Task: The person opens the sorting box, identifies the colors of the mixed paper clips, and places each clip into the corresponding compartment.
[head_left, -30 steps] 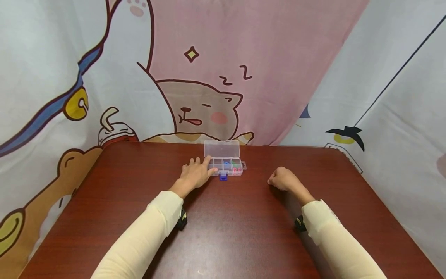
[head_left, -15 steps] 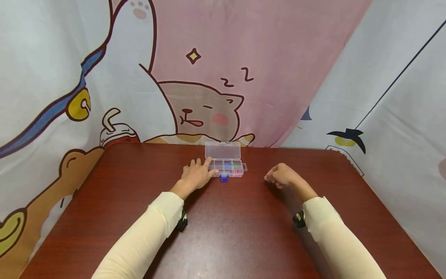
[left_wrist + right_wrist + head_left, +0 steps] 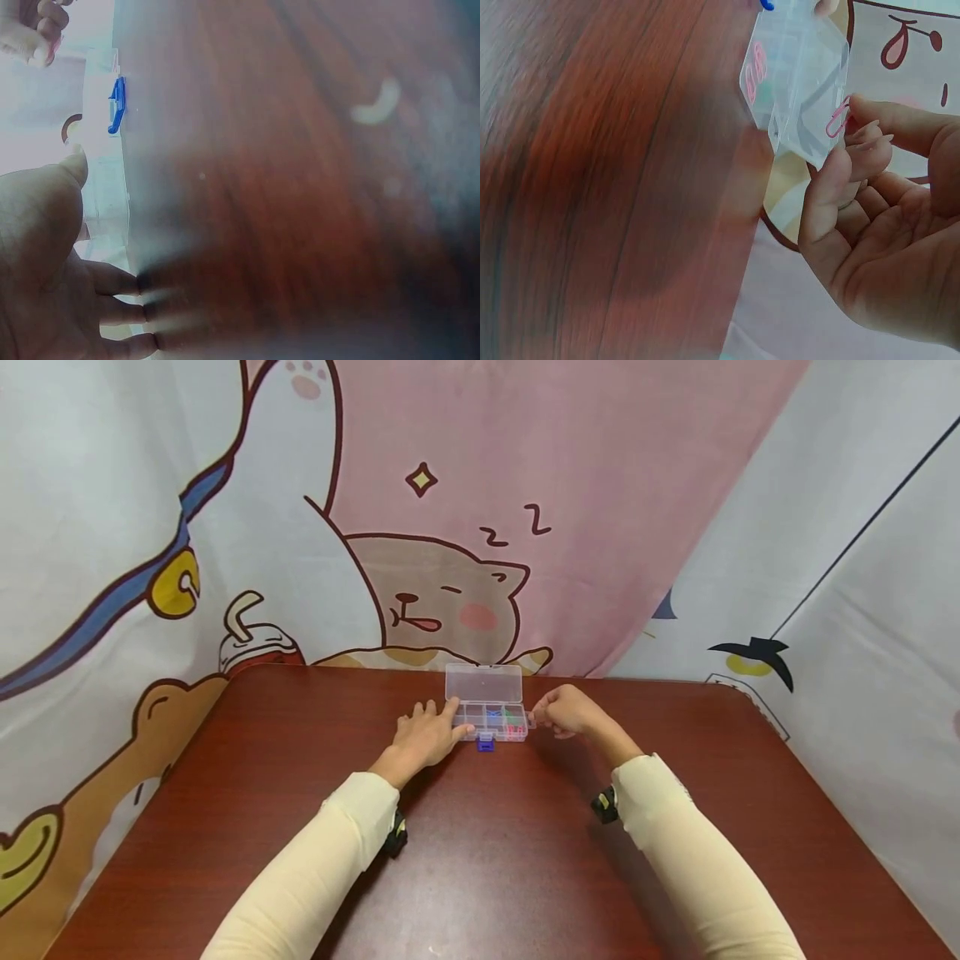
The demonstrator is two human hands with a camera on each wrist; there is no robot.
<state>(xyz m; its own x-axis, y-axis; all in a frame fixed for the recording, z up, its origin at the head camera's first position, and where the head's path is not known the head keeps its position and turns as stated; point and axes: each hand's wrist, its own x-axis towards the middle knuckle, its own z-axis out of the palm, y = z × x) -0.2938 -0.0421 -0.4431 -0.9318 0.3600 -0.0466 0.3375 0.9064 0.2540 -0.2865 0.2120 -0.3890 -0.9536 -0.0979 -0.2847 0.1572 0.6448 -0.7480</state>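
Observation:
A clear plastic compartment box (image 3: pixel 474 734) stands near the table's far edge with its clear lid (image 3: pixel 483 683) raised. Its right compartments hold pink paper clips (image 3: pixel 757 71), with blue pieces (image 3: pixel 493 714) and green pieces (image 3: pixel 510 717) whose kind is too small to tell. My left hand (image 3: pixel 423 739) rests at the box's left end, fingers spread, thumb along the front and index finger near the back. Just right of the box, my right hand (image 3: pixel 567 710) pinches a pink paper clip (image 3: pixel 837 121) between thumb and fingertips.
A blue latch (image 3: pixel 485 744) hangs from the box's front. The brown wooden table (image 3: pixel 480 860) runs back to a cartoon-printed cloth (image 3: pixel 600 527), which also closes off both sides.
My right hand has moved left and slightly away from me, up to the box's right end. The left hand keeps its place on the box.

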